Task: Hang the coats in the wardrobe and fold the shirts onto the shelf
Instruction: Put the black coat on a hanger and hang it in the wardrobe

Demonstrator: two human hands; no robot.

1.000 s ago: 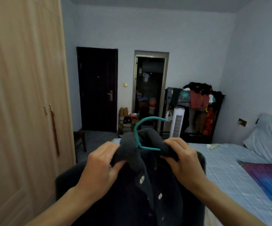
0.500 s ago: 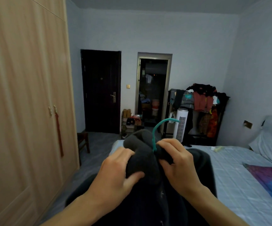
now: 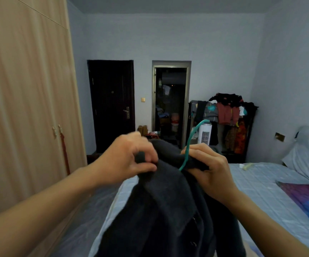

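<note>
Holding the coat [image 3: 168, 210] up over the bed [image 3: 261, 184] — left hand [image 3: 129, 160] pinching a fold of collar, right hand [image 3: 209, 169] gripping collar and hanger [image 3: 188, 143] neck together. Since a second ago, swung the teal hook upright, clear of the collar — looks seated, ready for hanging. Still to open: the wardrobe [image 3: 29, 108] at left. Can read no label or writing anywhere.

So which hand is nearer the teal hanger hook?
Right. The right hand grips the collar of the dark coat where the teal hanger comes out, its fingers against the wire. The left hand pinches the collar further left, clear of the hanger.
</note>
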